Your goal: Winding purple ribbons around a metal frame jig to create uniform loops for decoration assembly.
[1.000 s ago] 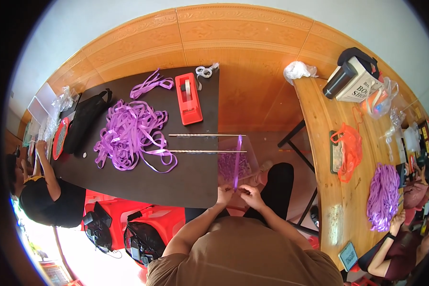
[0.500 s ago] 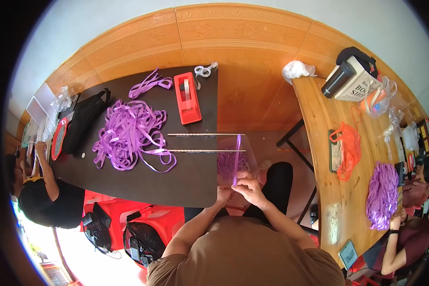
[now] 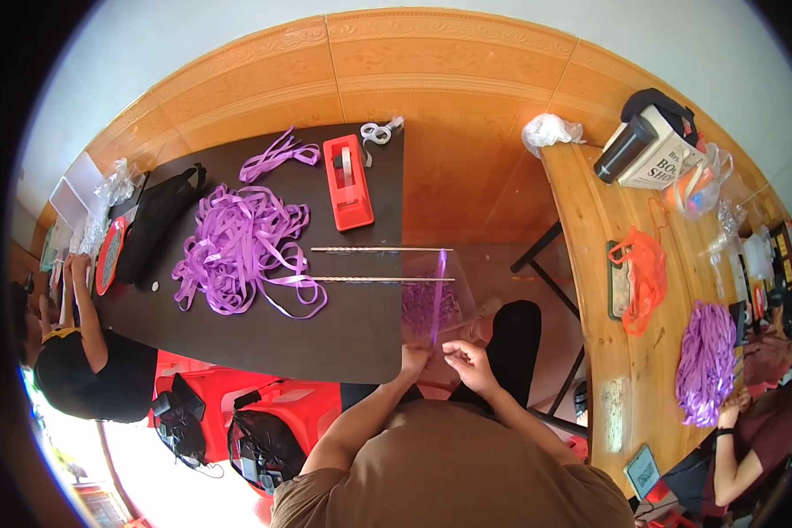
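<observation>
Two twisted metal rods (image 3: 352, 279) lie across the dark table's right edge, their ends jutting out past it. A strip of purple ribbon (image 3: 438, 299) hangs from the far rod's end, passes the near rod and runs down toward me. My left hand (image 3: 416, 357) is closed at the ribbon's lower end; its fingertips are small and partly hidden. Just to the right, my right hand (image 3: 472, 366) is off the ribbon, fingers bent and apart, nothing visible in them. Beneath the rods, a clear bin (image 3: 466, 304) contains purple pieces.
On the dark table (image 3: 326, 343) are a purple ribbon heap (image 3: 238, 255), a smaller bundle (image 3: 277, 158), a red tape dispenser (image 3: 348, 185) and scissors (image 3: 377, 133). A wooden table (image 3: 590, 202) stands right, holding a ribbon bundle (image 3: 706, 365). People sit at both sides; red stools (image 3: 304, 400) stand left.
My right hand has let go of the ribbon's lower end and moved slightly right, its fingers loosening. My left hand stays at the ribbon.
</observation>
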